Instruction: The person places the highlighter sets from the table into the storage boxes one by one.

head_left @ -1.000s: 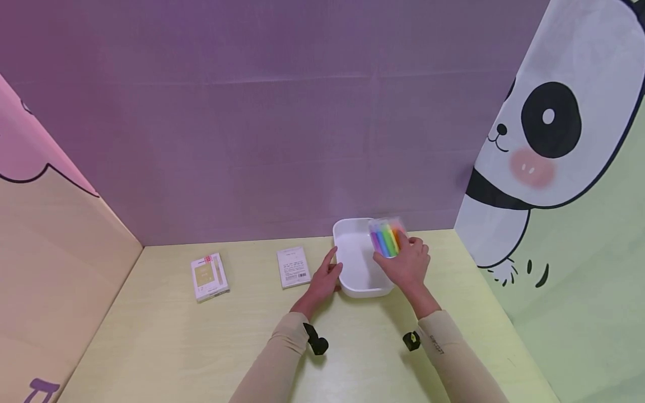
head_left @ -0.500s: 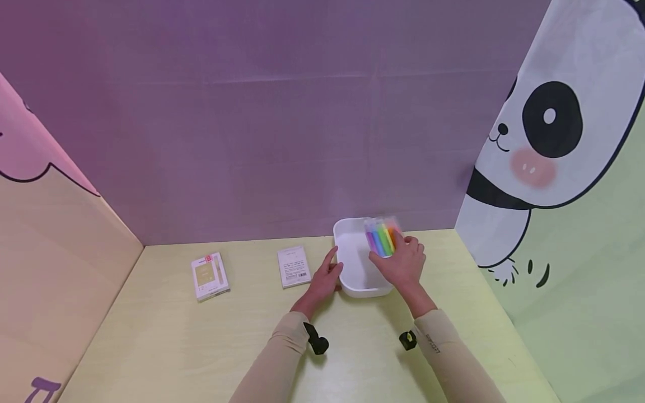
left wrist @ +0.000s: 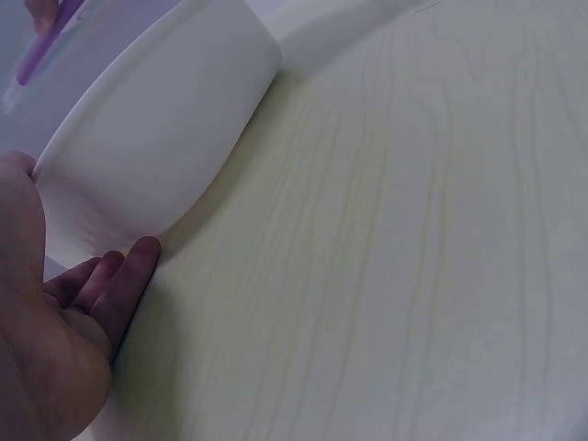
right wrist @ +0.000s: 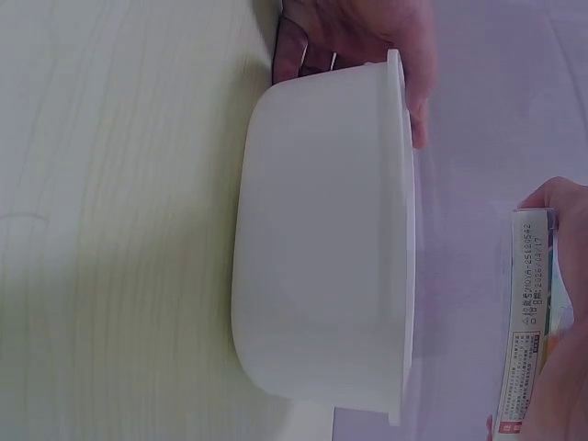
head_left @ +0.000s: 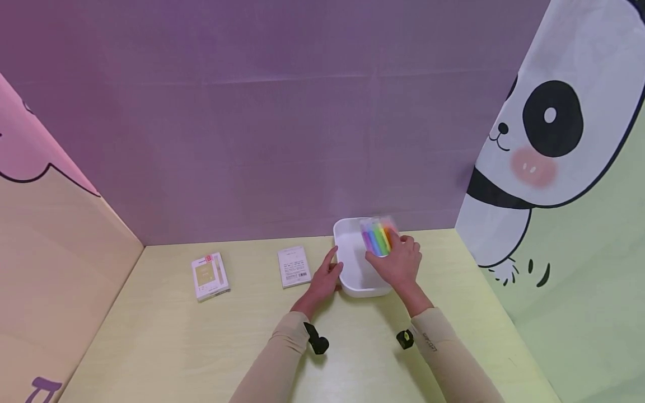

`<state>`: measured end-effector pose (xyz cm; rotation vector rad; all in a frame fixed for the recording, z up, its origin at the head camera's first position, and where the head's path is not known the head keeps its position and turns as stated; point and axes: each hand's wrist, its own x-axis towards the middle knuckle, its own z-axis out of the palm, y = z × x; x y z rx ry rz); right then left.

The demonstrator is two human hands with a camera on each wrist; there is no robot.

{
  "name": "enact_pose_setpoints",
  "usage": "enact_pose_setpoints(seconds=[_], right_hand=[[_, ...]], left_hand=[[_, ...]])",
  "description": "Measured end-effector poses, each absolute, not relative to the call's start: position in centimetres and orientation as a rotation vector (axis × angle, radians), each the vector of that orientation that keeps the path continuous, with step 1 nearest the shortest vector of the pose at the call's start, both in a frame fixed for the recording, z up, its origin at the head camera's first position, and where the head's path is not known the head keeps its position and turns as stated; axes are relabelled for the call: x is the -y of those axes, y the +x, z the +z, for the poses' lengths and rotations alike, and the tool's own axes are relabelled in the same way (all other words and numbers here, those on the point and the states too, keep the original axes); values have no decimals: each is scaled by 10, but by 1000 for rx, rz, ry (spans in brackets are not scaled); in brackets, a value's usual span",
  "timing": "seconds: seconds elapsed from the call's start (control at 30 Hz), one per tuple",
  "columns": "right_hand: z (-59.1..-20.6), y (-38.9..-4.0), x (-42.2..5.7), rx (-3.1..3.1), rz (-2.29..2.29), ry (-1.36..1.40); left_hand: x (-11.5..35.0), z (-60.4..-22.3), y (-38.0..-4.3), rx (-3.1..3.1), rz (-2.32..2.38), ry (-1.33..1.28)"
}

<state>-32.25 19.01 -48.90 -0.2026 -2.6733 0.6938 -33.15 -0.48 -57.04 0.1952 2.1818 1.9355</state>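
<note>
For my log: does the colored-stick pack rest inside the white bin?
No, the right hand holds the colored-stick pack above the white bin.

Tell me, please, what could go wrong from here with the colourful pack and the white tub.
The colourful pack might slip, since the right hand holds it in the air. Lowered here, it may catch the white tub's rim, which it overlaps in the head view. A bump might slide the tub; the left hand touches only one side.

Table [head_left: 201, 347], white tub [head_left: 364, 293], barcoded box [head_left: 294, 267], gold-patched box [head_left: 209, 276]

One tub [head_left: 365, 292], three packs [head_left: 374, 240] [head_left: 294, 266] [head_left: 209, 276]
</note>
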Motion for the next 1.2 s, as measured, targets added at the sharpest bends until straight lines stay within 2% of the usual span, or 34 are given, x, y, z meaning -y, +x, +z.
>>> enact_pose_setpoints(seconds=[1.2], right_hand=[[-492, -324, -161, 2714, 671, -155]], left_hand=[[4, -576, -335, -2188, 1942, 188]])
